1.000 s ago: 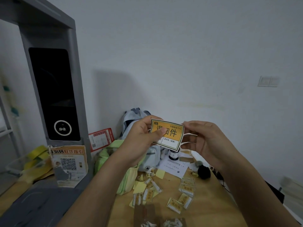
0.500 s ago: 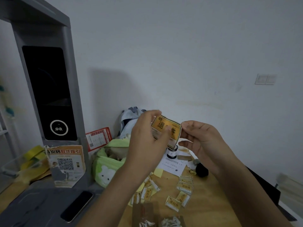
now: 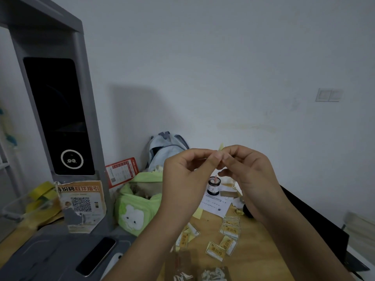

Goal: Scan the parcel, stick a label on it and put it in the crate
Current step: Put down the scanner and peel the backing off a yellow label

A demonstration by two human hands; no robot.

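Head view: the fingers (image 3: pixel 218 159) of both hands are brought together at chest height, pinched narrowly on a label (image 3: pixel 221 147) of which only a pale yellow corner is seen above the fingertips; the rest is hidden behind them, and its printed face cannot be made out. The left hand (image 3: pixel 182 175) is curled with thumb and forefinger closed at the pinch, the right hand (image 3: pixel 249 175) likewise, its lower fingers folded in. No parcel can be told with certainty. Below the hands, a small dark jar (image 3: pixel 213 186) is partly hidden by the right thumb, with something pink standing in it. Loose yellow labels (image 3: pixel 230 230) are scattered on the wooden bench (image 3: pixel 263 250), beside a white printed sheet (image 3: pixel 216 203). A green fabric bag (image 3: pixel 136 211) stands open to the left, its contents unclear, with a pale backpack (image 3: pixel 166 149) behind it. A grey scanner stand (image 3: pixel 56 110) is cut off at the left edge, a phone (image 3: pixel 96 256) lying on its base. A clear box (image 3: pixel 24 201) at far left holds yellow tape, blurred.
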